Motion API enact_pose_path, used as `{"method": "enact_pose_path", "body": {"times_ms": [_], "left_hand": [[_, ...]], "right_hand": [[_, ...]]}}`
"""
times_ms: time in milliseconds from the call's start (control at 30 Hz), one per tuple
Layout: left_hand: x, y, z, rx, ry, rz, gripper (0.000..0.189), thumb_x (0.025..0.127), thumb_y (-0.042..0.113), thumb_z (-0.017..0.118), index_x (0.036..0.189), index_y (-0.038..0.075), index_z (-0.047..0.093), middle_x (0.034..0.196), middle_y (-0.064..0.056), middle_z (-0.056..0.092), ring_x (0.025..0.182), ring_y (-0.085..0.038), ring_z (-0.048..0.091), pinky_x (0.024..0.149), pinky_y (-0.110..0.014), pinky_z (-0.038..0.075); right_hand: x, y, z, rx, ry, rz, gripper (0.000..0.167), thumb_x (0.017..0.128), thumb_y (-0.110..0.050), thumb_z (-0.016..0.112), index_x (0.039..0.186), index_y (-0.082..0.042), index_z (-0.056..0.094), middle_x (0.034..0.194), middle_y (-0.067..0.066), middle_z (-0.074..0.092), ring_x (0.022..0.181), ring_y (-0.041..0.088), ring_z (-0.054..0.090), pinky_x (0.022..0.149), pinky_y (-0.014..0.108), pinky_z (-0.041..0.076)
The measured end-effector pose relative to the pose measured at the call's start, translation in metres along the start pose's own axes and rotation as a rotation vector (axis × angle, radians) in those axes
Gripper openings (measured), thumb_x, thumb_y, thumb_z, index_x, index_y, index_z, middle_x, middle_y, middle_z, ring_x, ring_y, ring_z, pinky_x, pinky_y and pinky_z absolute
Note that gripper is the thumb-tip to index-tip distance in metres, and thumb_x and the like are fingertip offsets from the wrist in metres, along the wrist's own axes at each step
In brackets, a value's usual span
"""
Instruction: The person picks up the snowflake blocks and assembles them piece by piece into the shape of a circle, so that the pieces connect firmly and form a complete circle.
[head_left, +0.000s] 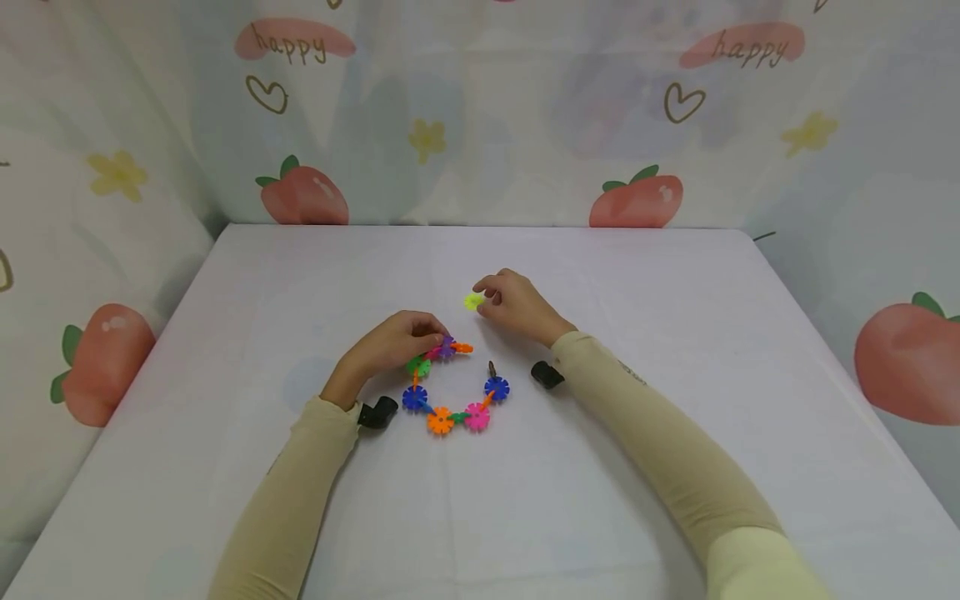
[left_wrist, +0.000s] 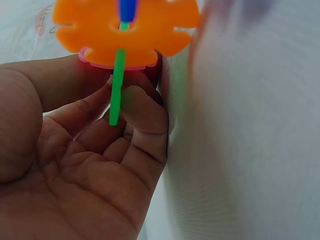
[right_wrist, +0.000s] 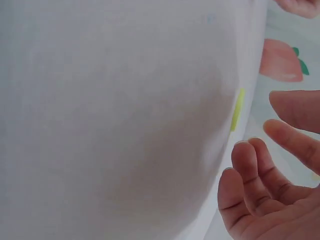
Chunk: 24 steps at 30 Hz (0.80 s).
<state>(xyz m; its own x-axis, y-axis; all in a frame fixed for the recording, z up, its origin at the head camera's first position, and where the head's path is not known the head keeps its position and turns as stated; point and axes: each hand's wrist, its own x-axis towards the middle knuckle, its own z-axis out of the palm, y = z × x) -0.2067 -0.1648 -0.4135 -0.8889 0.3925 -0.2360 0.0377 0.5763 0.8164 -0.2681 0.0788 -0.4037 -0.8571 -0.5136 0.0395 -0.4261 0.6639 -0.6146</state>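
Observation:
A chain of slotted snowflake discs lies on the table in a curve whose ends stand apart. My left hand (head_left: 393,340) pinches it at the upper left, by a pink disc beside the purple disc (head_left: 446,347). An orange disc (head_left: 464,347) forms that end; a brown disc (head_left: 492,369), edge-on, forms the other, beside a blue disc (head_left: 497,388). In the left wrist view an orange disc (left_wrist: 165,35) and a green disc (left_wrist: 116,92) stand before the fingers. My right hand (head_left: 517,307) hovers by a loose yellow disc (head_left: 472,302), its fingers spread, apart from the disc (right_wrist: 238,110) in the right wrist view.
The white table (head_left: 637,467) reaches a patterned cloth backdrop (head_left: 510,108) at the back and sides. Black wrist-worn devices (head_left: 378,412) sit below both wrists, the left one close to the chain.

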Motion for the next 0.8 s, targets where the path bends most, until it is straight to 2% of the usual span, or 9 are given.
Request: {"method": "enact_pose_path", "body": {"times_ms": [500,800], "left_hand": [[-0.002,0.003,-0.001,0.024,0.005,0.015,0.023,0.111,0.019,0.061,0.125,0.006,0.074,0.115,-0.007,0.071,0.107,-0.025,0.061,0.106,-0.046,0.047],[-0.002,0.003,-0.001,0.024,0.000,0.019,0.023,0.111,0.018,0.061,0.125,0.006,0.074,0.117,-0.007,0.071,0.110,-0.027,0.061,0.108,-0.047,0.047]], "right_hand": [[0.011,0.001,0.000,-0.036,-0.118,0.071,0.039,0.102,-0.010,0.066,0.140,-0.004,0.068,0.126,0.021,0.058,0.112,0.033,0.058,0.098,0.044,0.051],[0.016,0.003,0.001,-0.062,-0.124,0.065,0.037,0.099,-0.006,0.067,0.136,-0.003,0.070,0.123,0.022,0.057,0.110,0.034,0.058,0.097,0.045,0.050]]}}
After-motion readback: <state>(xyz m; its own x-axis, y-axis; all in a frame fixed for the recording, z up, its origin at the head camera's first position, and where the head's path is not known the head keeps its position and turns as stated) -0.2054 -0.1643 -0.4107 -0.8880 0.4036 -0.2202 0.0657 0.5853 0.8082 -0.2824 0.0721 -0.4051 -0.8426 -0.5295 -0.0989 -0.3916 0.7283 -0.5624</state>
